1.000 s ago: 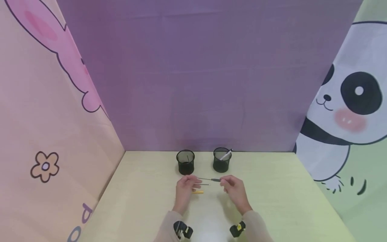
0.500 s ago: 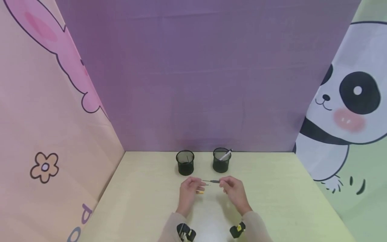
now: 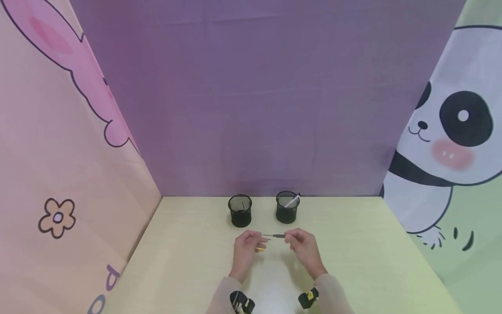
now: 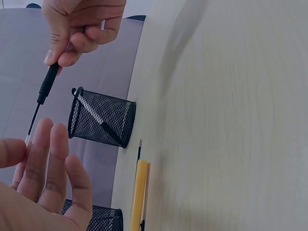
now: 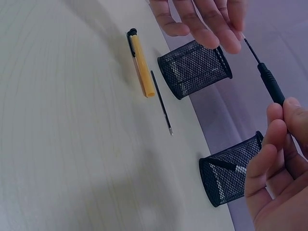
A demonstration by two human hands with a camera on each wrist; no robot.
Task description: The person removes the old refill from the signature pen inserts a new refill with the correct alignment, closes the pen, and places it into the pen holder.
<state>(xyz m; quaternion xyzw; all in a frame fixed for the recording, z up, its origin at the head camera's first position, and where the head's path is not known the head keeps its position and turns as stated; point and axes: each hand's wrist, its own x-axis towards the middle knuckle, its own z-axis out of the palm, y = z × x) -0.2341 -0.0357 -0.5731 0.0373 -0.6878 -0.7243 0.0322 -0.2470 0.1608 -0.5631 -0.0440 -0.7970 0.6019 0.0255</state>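
- While the right hand [image 3: 305, 247] pinches the black pen grip [image 5: 271, 83] between thumb and fingers, the left hand [image 3: 245, 250] pinches the tip of the thin rod [image 5: 252, 51] that runs leftward out of it, its other fingers stretched out.
- Pen grip and rod are held between the two hands, raised above the table [image 3: 176, 261].
- Beneath the left hand, the yellow pen barrel [image 5: 142, 67] lies on the table, its clip end to the left.
- Just beside the barrel, on its far side, lies a dark refill [image 5: 161, 102], metal tip pointing right.
- Farther back stand the left mesh cup [image 3: 241, 218] and the right mesh cup [image 3: 286, 214], the latter holding a slanted white-and-black pen [image 4: 91, 108].
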